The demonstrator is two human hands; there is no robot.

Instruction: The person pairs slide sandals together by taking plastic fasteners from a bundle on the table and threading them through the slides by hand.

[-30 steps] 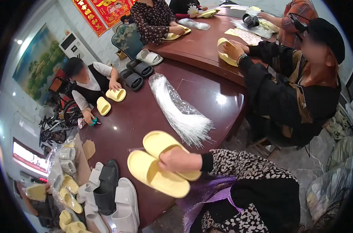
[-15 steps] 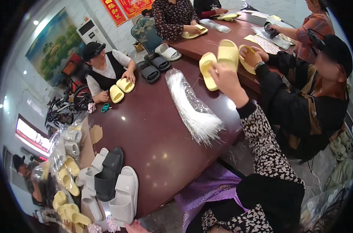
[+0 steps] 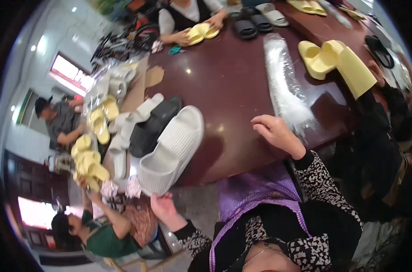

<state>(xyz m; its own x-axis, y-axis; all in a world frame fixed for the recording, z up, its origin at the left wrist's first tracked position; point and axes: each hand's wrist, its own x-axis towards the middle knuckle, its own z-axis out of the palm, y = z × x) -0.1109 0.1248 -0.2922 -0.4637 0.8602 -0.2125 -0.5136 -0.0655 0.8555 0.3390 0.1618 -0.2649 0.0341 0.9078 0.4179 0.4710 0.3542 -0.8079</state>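
Note:
Low over the table's near edge, my right hand [image 3: 278, 133] is empty, its fingers loosely bent and apart, close to the bundle of clear plastic strips [image 3: 285, 75]. My left hand [image 3: 166, 209] is off the table's near left side, fingers apart, its tips at the near end of a pair of ribbed light grey slide sandals [image 3: 169, 154]. Whether they touch is hard to tell. Beside that pair lie black slides [image 3: 154, 129] and more pale grey slides [image 3: 120, 154]. Yellow slides [image 3: 317, 61] are on the right, one tilted near a co-worker's hand [image 3: 375, 72].
Across the table, a person holds a yellow pair [image 3: 201, 34] near teal scissors [image 3: 174, 50]. Black slides [image 3: 246, 27] are at the far edge. Bagged slides [image 3: 110, 86] and loose yellow slides [image 3: 90, 163] crowd the left, where a person in green [image 3: 110, 231] reaches in.
My right hand has let go of the yellow slides on the right and come back toward me. The view has turned left, and my left hand shows more fully.

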